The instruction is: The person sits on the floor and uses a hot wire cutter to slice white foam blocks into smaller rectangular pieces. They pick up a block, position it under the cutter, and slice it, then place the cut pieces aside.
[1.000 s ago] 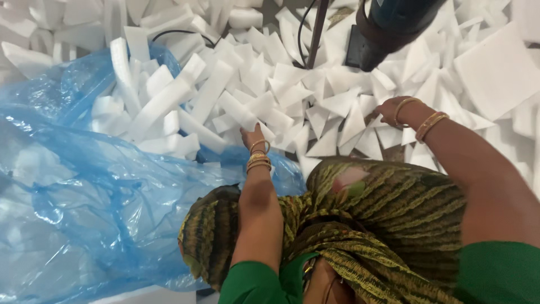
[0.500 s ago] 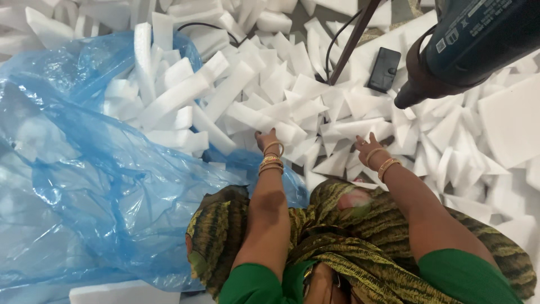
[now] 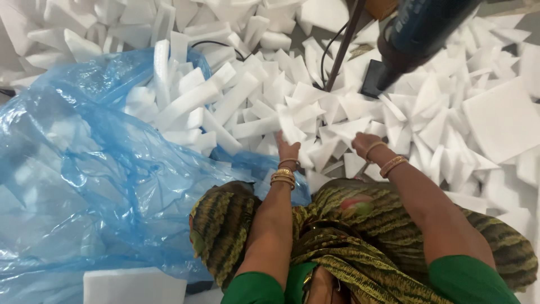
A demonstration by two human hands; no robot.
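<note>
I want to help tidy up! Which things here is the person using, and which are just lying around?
In use:
left hand
right hand
white foam pieces
blue plastic bag

Just lying about:
dark power tool
black cable
big foam sheet
foam block

Bright, even light is falling from above, casting only soft shadows among the foam pieces (image 3: 315,107). The blue bag (image 3: 84,186) is catching mild glare. The dark tool (image 3: 422,34) is showing blurred near the lens.
</note>
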